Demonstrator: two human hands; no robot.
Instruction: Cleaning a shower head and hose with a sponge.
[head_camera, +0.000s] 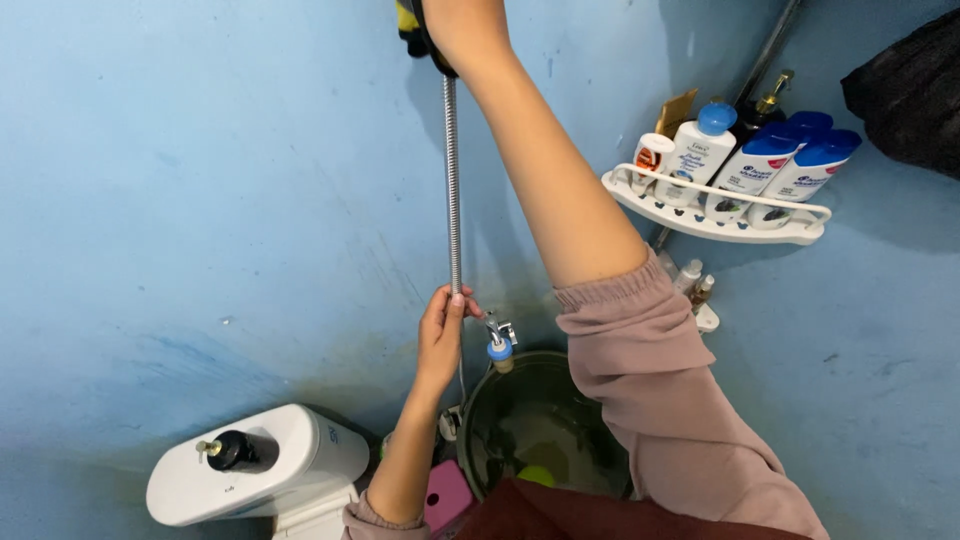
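A metal shower hose hangs straight down the blue wall. My left hand grips the hose near its lower end, just left of a wall tap with a blue tip. My right arm reaches up along the wall; my right hand is at the top edge of the frame, mostly cut off, against a dark and yellow object at the hose's upper end. Whether it holds that object is not visible.
A dark bucket with a green thing inside stands under the tap. A white toilet cistern is at the lower left. A white corner shelf carries several bottles. A dark cloth hangs at the top right.
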